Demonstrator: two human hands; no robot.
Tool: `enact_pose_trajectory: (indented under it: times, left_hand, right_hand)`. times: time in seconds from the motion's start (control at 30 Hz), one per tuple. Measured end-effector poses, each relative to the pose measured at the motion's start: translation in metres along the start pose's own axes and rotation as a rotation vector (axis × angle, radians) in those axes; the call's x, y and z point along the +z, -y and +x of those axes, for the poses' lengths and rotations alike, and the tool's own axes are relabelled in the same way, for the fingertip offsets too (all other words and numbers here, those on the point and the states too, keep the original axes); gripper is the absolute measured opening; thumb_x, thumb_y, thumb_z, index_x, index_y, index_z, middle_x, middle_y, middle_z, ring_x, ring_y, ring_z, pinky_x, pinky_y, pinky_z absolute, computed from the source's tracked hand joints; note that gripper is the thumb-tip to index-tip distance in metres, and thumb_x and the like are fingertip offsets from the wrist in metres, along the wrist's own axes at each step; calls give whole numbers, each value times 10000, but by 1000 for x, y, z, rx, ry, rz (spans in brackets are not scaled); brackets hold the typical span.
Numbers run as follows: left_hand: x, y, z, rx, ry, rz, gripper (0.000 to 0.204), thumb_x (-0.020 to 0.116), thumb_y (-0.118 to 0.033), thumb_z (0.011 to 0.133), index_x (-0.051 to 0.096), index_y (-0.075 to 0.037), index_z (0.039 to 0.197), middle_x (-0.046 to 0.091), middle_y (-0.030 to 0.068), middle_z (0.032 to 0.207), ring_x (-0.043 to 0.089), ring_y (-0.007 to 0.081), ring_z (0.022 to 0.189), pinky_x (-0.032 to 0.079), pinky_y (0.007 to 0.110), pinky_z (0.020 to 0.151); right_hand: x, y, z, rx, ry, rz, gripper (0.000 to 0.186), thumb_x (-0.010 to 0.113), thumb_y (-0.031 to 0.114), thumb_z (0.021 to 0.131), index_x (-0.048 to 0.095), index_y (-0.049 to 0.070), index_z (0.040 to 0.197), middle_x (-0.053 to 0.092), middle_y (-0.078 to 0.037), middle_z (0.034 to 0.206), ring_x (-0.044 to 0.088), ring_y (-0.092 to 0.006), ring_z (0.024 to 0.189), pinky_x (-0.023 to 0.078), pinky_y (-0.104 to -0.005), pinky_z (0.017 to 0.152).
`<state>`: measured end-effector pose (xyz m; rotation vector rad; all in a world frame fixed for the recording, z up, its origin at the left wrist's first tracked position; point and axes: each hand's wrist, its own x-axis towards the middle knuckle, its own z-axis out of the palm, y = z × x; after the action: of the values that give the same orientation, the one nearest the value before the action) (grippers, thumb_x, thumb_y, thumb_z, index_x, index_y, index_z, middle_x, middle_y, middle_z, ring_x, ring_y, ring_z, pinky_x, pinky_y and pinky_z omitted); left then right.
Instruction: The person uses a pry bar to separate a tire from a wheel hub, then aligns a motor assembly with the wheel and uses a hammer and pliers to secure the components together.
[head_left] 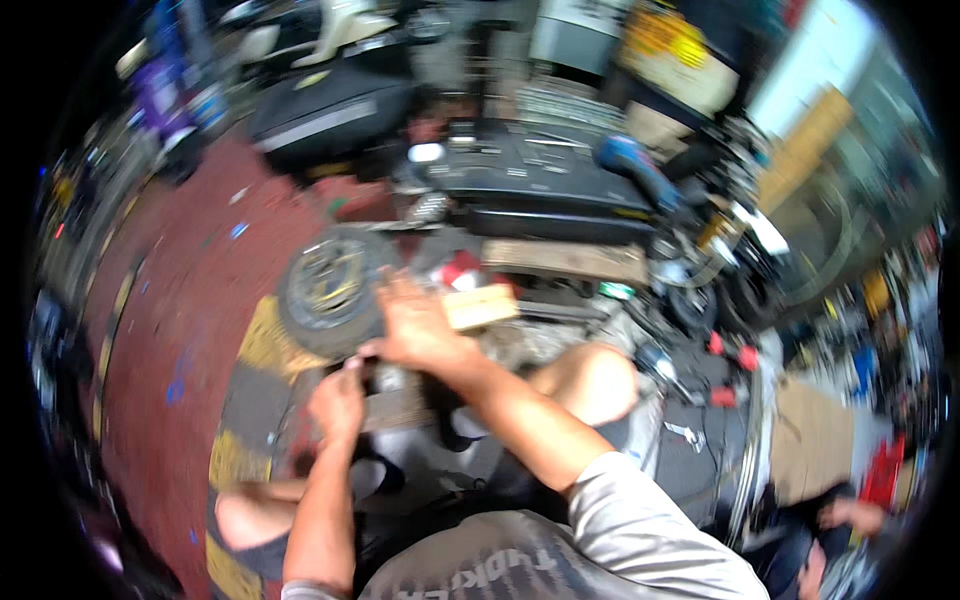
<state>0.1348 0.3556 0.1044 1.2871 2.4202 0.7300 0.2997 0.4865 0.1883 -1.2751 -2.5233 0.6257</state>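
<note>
The right hand point(418, 325) has fingers point(394, 290) loosely spread beside the tyred wheel point(335, 280); the left hand point(338, 402) curls nearby, its grip too blurred to tell.

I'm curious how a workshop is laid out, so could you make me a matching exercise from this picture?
1. Wheel
2. Blue tool
3. Brown plank
4. Flat brown sheet

A. Along the near side of the black case
B. In the picture's lower right
C. Just left of the right hand
D. At the black case's right end

Pairs: 1-C, 2-D, 3-A, 4-B
</note>
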Motion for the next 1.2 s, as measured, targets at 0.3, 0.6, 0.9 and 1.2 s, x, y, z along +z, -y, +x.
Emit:
enact_pose_trajectory:
  times: [0.3, 0.6, 0.9, 1.2]
  left_hand:
    - [16, 55, 22, 68, -62, -67, 850, 545, -708, 1102, 626, 85, 805, 510, 193, 648, 465, 312, 644, 442, 521, 687]
    - [23, 41, 28, 76, -51, -155, 838, 592, -707, 1092, 496, 19, 684, 456, 53, 628, 426, 197, 657, 402, 436, 655]
    - [9, 66, 49, 8, 43, -287, 757, 674, -643, 1077, 463, -23, 697, 499, 39, 689, 424, 185, 651, 405, 403, 647]
    - [20, 69, 66, 191, 63, -192, 503, 714, -393, 1086, 734, 78, 911, 683, 101, 824, 592, 220, 774, 505, 410, 771]
  right_hand:
    - [-171, -121, -281, 274, -905, 250, 619, 874, 388, 944, 722, -23, 1382, 754, -242, 1328, 747, -376, 1216, 579, -454, 1080]
    - [157, -209, -634, 1516, -259, 159, 746, 783, 613, 923, 751, -33, 1295, 771, -319, 1227, 749, -463, 1178, 585, -530, 1054]
    - [304, -101, -647, 1692, 127, 525, 1227, 754, 653, 905, 177, 20, 1784, -49, -327, 1847, 31, -545, 1705, 234, -596, 1360]
    - [288, -110, -641, 1696, 193, 554, 1303, 739, 751, 877, 174, 3, 1781, -8, -370, 1830, -20, -577, 1693, 110, -580, 1384]
